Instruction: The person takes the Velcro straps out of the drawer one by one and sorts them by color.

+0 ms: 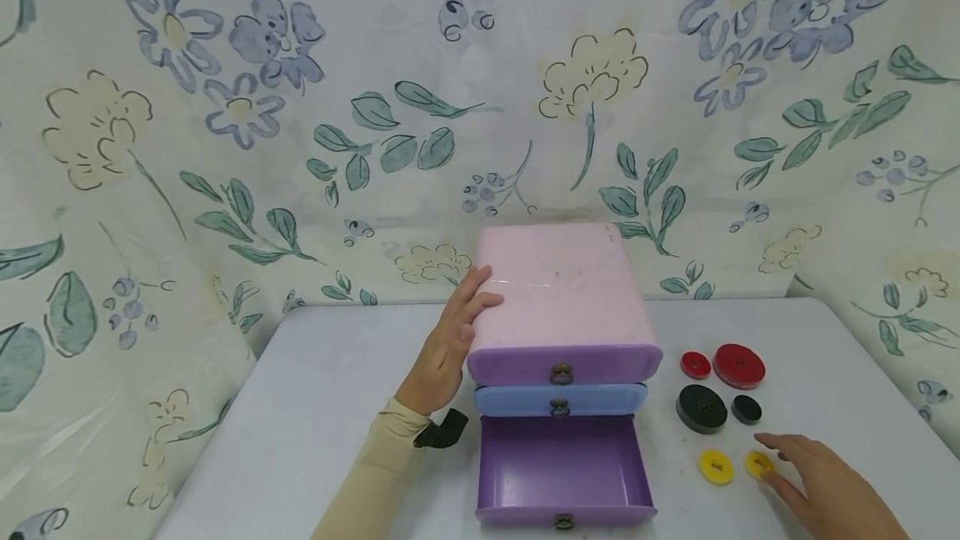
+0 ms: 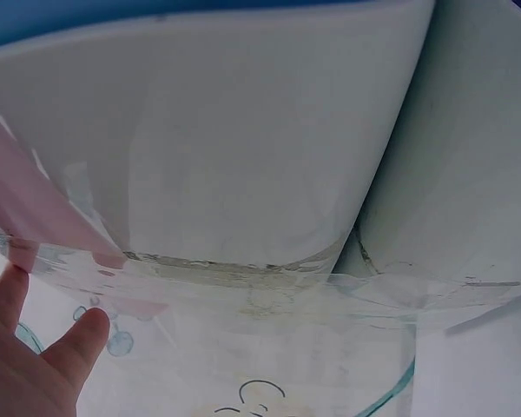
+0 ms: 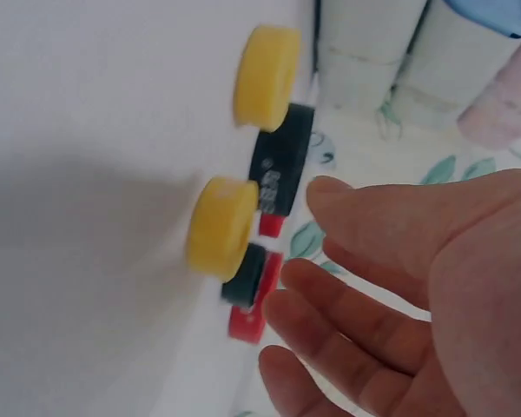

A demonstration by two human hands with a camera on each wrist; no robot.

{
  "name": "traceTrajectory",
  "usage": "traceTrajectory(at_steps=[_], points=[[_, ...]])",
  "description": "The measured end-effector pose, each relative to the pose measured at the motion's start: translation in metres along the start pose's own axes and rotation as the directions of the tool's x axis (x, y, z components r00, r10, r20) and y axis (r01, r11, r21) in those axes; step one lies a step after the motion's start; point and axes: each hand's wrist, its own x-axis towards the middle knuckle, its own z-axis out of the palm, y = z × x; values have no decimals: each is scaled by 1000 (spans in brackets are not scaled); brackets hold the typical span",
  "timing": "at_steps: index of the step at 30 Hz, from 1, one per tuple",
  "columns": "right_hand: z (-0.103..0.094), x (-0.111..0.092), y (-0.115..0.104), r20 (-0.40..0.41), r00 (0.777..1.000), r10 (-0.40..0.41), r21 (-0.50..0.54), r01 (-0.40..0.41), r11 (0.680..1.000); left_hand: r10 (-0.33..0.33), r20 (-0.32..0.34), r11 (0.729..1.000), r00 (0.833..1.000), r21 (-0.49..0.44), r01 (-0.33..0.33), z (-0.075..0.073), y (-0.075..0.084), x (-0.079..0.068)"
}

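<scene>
A small drawer cabinet (image 1: 558,290) with a pink top stands mid-table. Its lowest purple drawer (image 1: 566,517) is pulled out, with a bare inside. The blue drawer (image 1: 561,400) above juts out a little. My left hand (image 1: 442,348) rests against the cabinet's left side, fingers extended along the pink top edge. At the right, my right hand (image 1: 828,477) hovers at a small yellow disc (image 1: 759,465), thumb and fingers spread apart around it. In the right wrist view a gap shows between the fingertips and that yellow disc (image 3: 221,228). Another yellow disc (image 1: 716,467) lies to its left.
Behind the yellow discs lie a large black disc (image 1: 701,408), a small black disc (image 1: 746,409), a small red disc (image 1: 695,365) and a large red disc (image 1: 738,366). A floral cloth (image 1: 480,107) hangs behind the white table (image 1: 315,407).
</scene>
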Motion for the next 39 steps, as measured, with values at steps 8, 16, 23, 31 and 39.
traceTrajectory(at_steps=[8, 16, 23, 31, 39], points=[[-11, -19, -34, -132, 990, -57, 21, 60, 998, -15, 1, 1000, 1000, 7, 15, 0, 2, 0], [-5, -34, -62, -265, 955, -137, 50, 155, 987, -18, -3, 1000, 1000, 7, 18, 2, 1, -2], [1, -44, -84, -355, 919, -169, 90, 214, 973, -13, -7, 1000, 1000, 14, 14, 2, 1, -2], [10, -55, -112, -512, 818, -264, 69, 346, 936, -15, -8, 1000, 1000, 14, 15, 2, 3, -1], [16, -63, -124, -492, 833, -254, 155, 371, 916, 0, -6, 1000, 1000, 17, 0, 2, 2, -2]])
